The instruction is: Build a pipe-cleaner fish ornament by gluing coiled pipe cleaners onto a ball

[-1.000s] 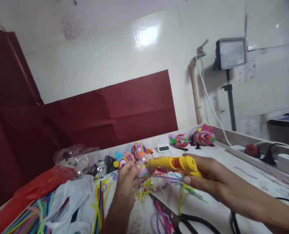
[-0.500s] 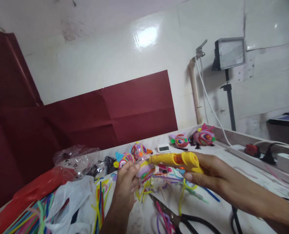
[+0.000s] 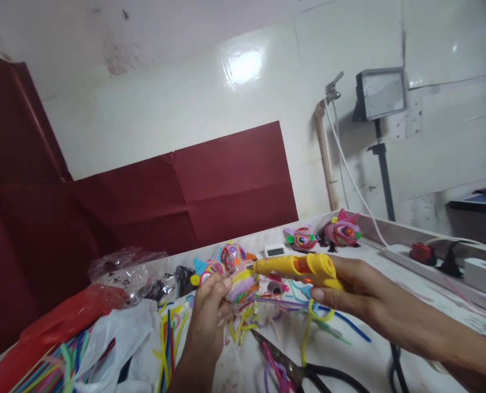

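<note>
Between the fingers of my left hand point(image 3: 212, 308) is a rounded craft piece point(image 3: 243, 284) covered in coloured strips of yellow, lilac, green and orange. My right hand point(image 3: 349, 284) is wrapped round a yellow glue gun point(image 3: 296, 266). The gun's nozzle points left and meets the upper right side of the craft piece; I cannot tell whether it touches. Under my hands lie short pipe-cleaner pieces point(image 3: 243, 323) in yellow and other colours. A pair of scissors point(image 3: 286, 363) with black handles lies open below, a pink and purple strip across its blades.
Finished-looking colourful fish figures point(image 3: 343, 228) stand along the back edge beside a small white digital timer point(image 3: 274, 251). Left lie a red bag point(image 3: 71, 311), a white plastic bag point(image 3: 120, 338) and long pipe cleaners point(image 3: 50, 365). A power strip point(image 3: 402, 252) with plugs runs along the right edge.
The craft piece has turned slightly in my left hand, showing more of its striped side. The glue gun stays at its upper side, shifted very little.
</note>
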### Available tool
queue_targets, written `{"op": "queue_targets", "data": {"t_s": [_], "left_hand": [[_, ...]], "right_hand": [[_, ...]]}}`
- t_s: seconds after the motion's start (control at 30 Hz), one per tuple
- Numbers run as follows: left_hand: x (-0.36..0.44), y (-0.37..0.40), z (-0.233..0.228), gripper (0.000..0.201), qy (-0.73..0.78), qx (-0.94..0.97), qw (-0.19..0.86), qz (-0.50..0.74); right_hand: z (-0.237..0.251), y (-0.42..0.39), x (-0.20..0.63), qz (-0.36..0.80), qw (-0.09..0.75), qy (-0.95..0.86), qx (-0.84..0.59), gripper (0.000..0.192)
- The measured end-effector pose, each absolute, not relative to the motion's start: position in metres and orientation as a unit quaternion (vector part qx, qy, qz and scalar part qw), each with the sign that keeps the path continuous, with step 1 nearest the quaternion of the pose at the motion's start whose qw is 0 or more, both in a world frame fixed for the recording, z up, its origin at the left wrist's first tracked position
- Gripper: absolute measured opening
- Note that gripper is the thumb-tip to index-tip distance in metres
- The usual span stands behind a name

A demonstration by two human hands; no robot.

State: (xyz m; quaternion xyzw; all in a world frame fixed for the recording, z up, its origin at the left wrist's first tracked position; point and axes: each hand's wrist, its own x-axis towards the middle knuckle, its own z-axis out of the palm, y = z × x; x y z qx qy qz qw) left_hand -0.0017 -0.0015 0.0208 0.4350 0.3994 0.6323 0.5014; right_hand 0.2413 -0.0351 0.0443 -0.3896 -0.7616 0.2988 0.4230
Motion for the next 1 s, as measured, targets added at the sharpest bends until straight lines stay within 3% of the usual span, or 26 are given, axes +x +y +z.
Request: {"op": "queue_targets", "data": {"t_s": [0.13, 0.43, 1.0], "left_hand": [[-0.002, -0.001, 0.021, 0.041, 0.400, 0.419, 0.500, 0.644], [-0.005, -0.001, 0.020, 0.042, 0.385, 0.427, 0.516, 0.635], [-0.010, 0.002, 0.017, 0.039, 0.365, 0.467, 0.543, 0.595]], "right_hand": [[0.047, -0.037, 0.243, 0.304, 0.419, -0.765, -0.384, 0.027], [0.047, -0.032, 0.252, 0.351, 0.394, -0.790, -0.313, 0.049], [0.052, -0.036, 0.260, 0.290, 0.358, -0.831, -0.314, 0.048]]}}
